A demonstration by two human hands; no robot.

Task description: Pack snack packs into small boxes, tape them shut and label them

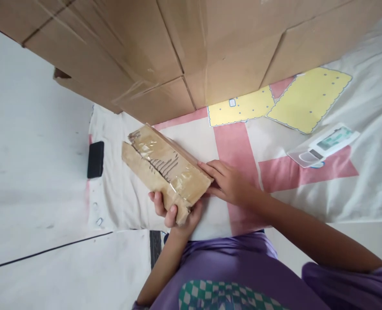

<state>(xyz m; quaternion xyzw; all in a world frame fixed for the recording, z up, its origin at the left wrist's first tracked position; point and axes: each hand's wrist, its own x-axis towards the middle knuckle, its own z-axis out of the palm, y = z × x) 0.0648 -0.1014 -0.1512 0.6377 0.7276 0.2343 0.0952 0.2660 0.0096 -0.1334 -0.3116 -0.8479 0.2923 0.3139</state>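
A small, worn cardboard box [174, 165] is tilted above the cloth in front of me. Clear tape covers its top, and torn paper shows the ridges beneath; a flap hangs along its near side. My left hand [181, 217] is closed around the near lower corner, fingers and thumb curled over the flap. At the right end, my right hand [226, 181] grips the edge, its fingers along the far side and the rest partly hidden under the box.
A large taped cardboard carton [165, 56] stands across the back. On the patterned cloth [236, 155] lie yellow paper cut-outs [310, 101] and a clear-and-white packet [323, 144] at right. A black phone-like object [95, 159] is by the left edge.
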